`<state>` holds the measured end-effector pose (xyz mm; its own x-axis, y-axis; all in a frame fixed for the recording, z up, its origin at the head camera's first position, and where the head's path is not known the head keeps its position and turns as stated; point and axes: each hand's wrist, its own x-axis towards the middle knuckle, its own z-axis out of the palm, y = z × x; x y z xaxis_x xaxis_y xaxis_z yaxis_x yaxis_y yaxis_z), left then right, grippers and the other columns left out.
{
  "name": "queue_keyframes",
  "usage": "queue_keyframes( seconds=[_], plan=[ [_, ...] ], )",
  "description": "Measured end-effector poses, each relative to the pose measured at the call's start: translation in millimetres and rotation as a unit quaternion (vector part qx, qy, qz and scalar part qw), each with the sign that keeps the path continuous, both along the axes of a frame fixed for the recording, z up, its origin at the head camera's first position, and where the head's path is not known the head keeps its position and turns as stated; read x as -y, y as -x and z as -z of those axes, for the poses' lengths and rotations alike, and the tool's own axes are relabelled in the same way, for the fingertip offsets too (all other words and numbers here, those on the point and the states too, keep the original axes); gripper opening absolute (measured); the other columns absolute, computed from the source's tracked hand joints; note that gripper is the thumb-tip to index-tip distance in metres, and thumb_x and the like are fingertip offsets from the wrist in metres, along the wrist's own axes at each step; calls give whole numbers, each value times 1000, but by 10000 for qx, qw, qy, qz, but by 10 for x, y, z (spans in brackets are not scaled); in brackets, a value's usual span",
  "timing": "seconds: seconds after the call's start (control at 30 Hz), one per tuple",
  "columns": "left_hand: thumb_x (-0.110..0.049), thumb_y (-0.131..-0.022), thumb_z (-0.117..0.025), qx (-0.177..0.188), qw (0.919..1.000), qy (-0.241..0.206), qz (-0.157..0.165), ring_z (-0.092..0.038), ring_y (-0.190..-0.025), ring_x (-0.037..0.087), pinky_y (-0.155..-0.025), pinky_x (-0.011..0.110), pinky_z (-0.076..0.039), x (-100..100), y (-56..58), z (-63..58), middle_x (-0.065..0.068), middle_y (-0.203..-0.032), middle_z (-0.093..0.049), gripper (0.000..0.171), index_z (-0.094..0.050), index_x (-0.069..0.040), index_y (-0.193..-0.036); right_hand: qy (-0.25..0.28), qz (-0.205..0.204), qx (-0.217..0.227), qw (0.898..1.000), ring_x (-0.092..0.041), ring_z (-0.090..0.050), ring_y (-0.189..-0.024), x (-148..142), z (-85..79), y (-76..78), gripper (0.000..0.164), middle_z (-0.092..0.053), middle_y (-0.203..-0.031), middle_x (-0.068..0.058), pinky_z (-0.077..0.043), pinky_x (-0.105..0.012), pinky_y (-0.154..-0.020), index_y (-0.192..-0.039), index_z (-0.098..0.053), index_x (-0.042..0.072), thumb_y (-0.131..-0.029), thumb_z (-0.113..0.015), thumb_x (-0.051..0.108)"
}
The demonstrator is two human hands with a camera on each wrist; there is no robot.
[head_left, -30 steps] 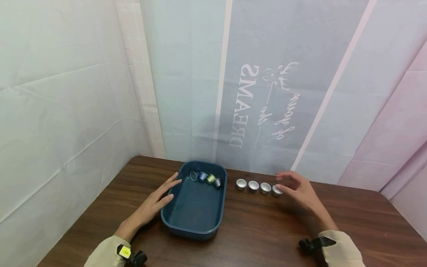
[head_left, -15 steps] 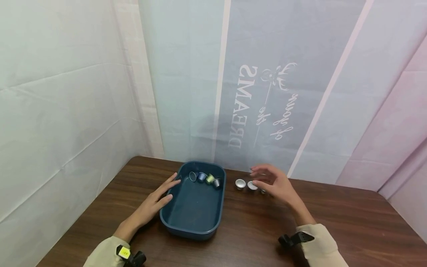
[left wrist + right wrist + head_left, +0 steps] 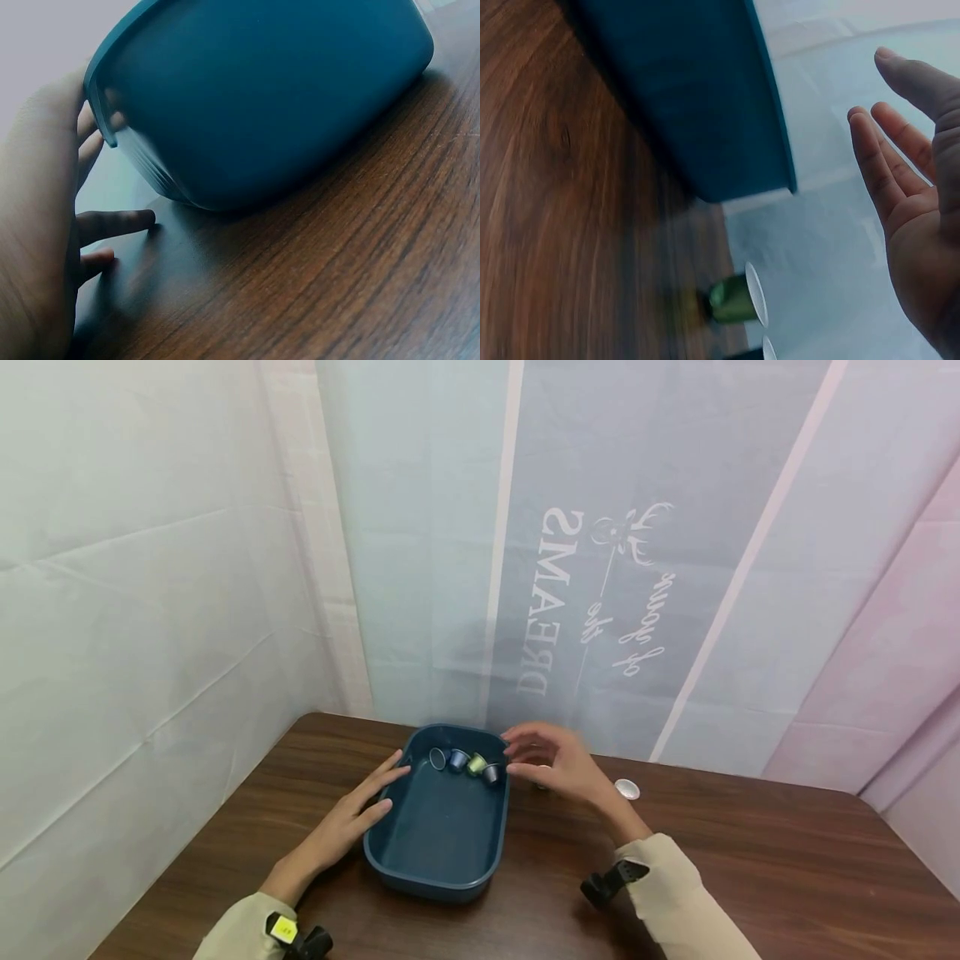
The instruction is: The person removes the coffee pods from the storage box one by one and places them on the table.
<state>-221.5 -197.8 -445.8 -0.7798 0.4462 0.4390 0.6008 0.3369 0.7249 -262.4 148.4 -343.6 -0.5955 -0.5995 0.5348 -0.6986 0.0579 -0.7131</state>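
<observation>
My left hand (image 3: 343, 820) rests at the left rim of a dark blue plastic bin (image 3: 491, 870), its fingers straight and spread. In the left wrist view, some fingers lie at the rim and others extend beside the bin's outer wall. My right hand (image 3: 558, 767) hovers by the bin's far right corner, thumb and fingers apart; the right wrist view shows nothing between them. Inside the bin, at the far end, lie several coffee capsules, among them a blue one (image 3: 458, 762), a green one (image 3: 476, 765) and a dark grey one (image 3: 491, 774).
On the table (image 3: 555, 893), a silver-lidded coffee capsule (image 3: 627, 789) stands right of my right hand, which partly hides another. A green-bodied capsule (image 3: 735, 298) shows below the bin corner in the right wrist view. Printed cloth (image 3: 420, 568) hangs behind the table.
My right hand has moved left from the rightmost capsule, along the row, to the bin's right edge. The capsules in the bin look the same, and my left hand has stayed put.
</observation>
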Motion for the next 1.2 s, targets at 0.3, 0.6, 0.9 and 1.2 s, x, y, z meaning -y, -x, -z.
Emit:
queue_keyframes(
  seconds=[0.3,0.6,0.9,1.2],
  plan=[
    [-6,-100,-44,54,10000,-5,22,-17,-142,34,-99,69,-23,-2,-14,-20,7,-158,-15,49,-36,-12,-148,-244,-144,39,9996,-45,-60,-95,302,43,80,36,-63,-108,-16,-52,-51,-76,-116,-61,-2,-81,-72,-7],
    [-6,-100,-44,145,9999,-30,7,-17,-142,33,-100,68,-22,2,-30,-41,5,-158,-15,50,-36,-15,-148,-682,-52,193,9975,-36,-62,-96,506,330,357,37,-61,-112,-18,-53,-42,-79,-119,-61,2,-84,-73,2],
    [-6,-101,-43,108,9999,-56,59,-16,-142,32,-101,67,-21,23,-6,-16,7,-158,-15,49,-36,-12,-148,-1474,47,-149,9889,-25,-63,-99,663,345,510,37,-61,-115,-5,-53,-30,-79,-120,-62,11,-85,-74,10],
    [-5,-100,-44,98,9999,-27,35,-16,-143,31,-101,67,-22,-6,10,-12,5,-158,-15,50,-36,-16,-149,-2046,85,-415,9779,-22,-63,-103,811,290,582,37,-61,-118,-7,-52,-28,-81,-121,-62,8,-86,-72,5]
  ],
)
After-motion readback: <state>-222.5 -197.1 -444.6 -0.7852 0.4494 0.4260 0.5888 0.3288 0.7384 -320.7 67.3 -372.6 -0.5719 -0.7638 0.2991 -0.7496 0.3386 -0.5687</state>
